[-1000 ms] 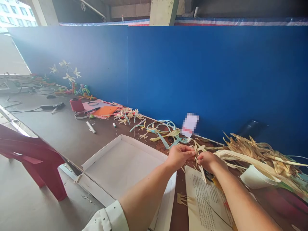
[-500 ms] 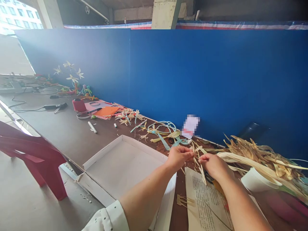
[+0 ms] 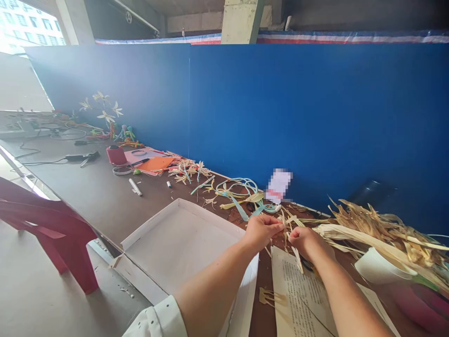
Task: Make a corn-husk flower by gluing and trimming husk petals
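My left hand (image 3: 260,230) and my right hand (image 3: 304,239) are close together above the brown table (image 3: 91,192), fingers pinched on thin strips of dried husk (image 3: 288,223). One strip hangs down from my right hand over a printed paper sheet (image 3: 298,299). A loose pile of dried husks (image 3: 379,229) lies just right of my hands. A small husk piece (image 3: 269,296) rests on the table near the sheet's left edge.
A shallow white cardboard tray (image 3: 182,243) sits left of my hands. A white cup (image 3: 379,269) stands at the right. Coloured strips (image 3: 242,192), husk flowers (image 3: 185,169), orange paper (image 3: 154,163), a red container (image 3: 115,154) and cables line the blue partition. A red chair (image 3: 49,224) stands at the left.
My hands drew slightly apart and then came closer again, still working the husk strips. The view shifted a little downward.
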`<action>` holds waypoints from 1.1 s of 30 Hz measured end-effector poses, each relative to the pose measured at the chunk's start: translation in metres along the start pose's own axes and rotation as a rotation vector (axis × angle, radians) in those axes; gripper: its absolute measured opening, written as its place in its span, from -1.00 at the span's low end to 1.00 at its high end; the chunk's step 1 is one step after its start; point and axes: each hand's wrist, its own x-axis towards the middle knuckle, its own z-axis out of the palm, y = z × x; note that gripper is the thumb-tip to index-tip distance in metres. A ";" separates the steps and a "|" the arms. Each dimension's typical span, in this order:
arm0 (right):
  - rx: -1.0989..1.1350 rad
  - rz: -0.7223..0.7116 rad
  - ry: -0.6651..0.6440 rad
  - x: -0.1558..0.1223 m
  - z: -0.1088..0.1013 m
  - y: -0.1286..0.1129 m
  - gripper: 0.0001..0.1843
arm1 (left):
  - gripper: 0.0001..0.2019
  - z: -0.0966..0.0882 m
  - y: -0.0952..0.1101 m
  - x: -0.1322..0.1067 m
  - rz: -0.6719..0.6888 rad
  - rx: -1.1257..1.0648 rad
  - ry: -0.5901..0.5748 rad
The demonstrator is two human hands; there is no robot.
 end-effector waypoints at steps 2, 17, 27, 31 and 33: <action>0.015 0.008 -0.040 -0.004 -0.003 0.001 -0.88 | -0.67 0.001 0.002 -0.001 -0.018 0.013 0.017; 0.354 -0.057 -0.001 -0.040 -0.024 -0.017 -0.65 | -0.61 -0.009 -0.004 0.006 0.040 0.024 0.025; 0.372 -0.060 0.074 -0.037 -0.021 -0.018 -0.63 | -0.54 -0.007 -0.003 0.003 -0.011 -0.001 -0.120; 0.386 -0.044 0.085 -0.037 -0.020 -0.019 -0.63 | -0.54 -0.009 -0.008 0.006 -0.018 0.050 -0.134; 0.424 -0.044 0.093 -0.037 -0.018 -0.018 -0.62 | -0.53 -0.009 -0.008 0.006 -0.018 0.050 -0.138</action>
